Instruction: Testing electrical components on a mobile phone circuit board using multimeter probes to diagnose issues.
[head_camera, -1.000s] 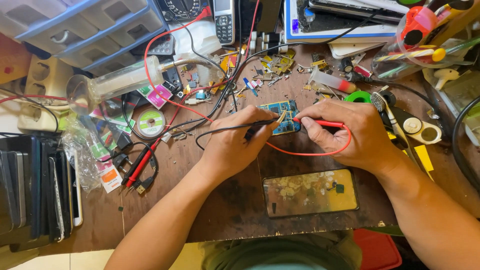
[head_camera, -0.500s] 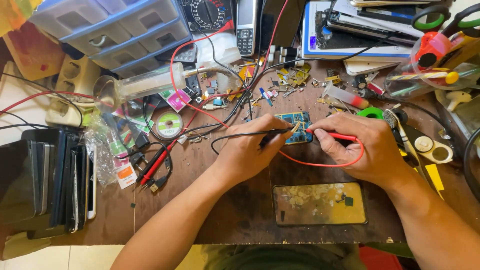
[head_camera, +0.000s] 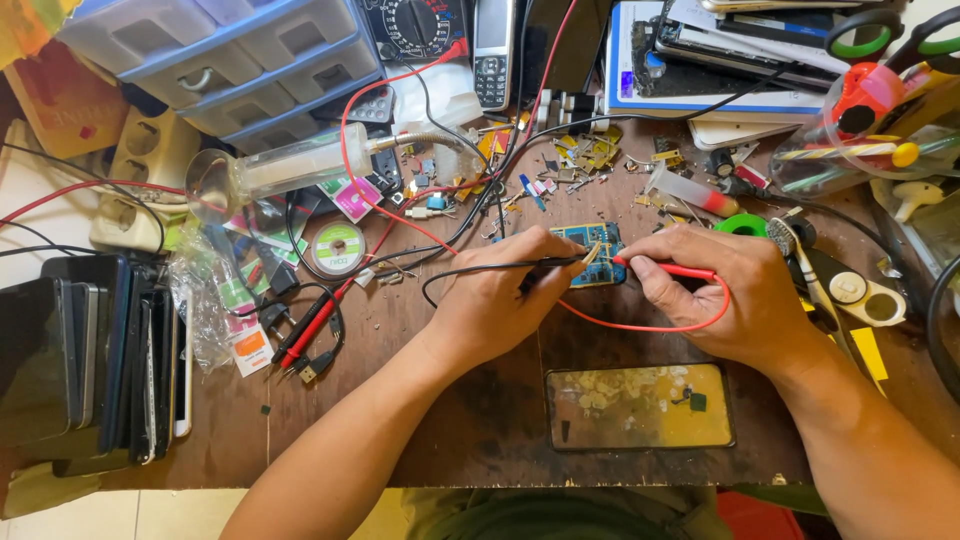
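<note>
Head view, looking straight down: a small blue-green circuit board (head_camera: 597, 254) is being probed, lying flat on the worn brown wooden counter (head_camera: 470, 430) right between the two hands. A thin black test probe (head_camera: 555, 263) is being pinched pen-style in the left hand (head_camera: 500, 300), tip pointing right onto the board's left side. A red test probe (head_camera: 668, 269) is being gripped the same way in the right hand (head_camera: 725, 295), tip pointing left onto the board's right edge. So both hands are closed on their probes and both tips are being brought in from opposite sides, roughly along the board's long axis, which is running left to right. Both hands are touching or nearly touching it; neither one is clearly nearer.

The red lead is being looped under the right hand, and the black lead is trailing off to the left. A phone-shaped glass panel with yellowish residue (head_camera: 640, 405) is lying just below the hands, apart from them. A small roll of solder wire (head_camera: 338, 248) is sitting well off to the left, and a stack of dark phones (head_camera: 90, 360) is being kept at the counter's left edge.
</note>
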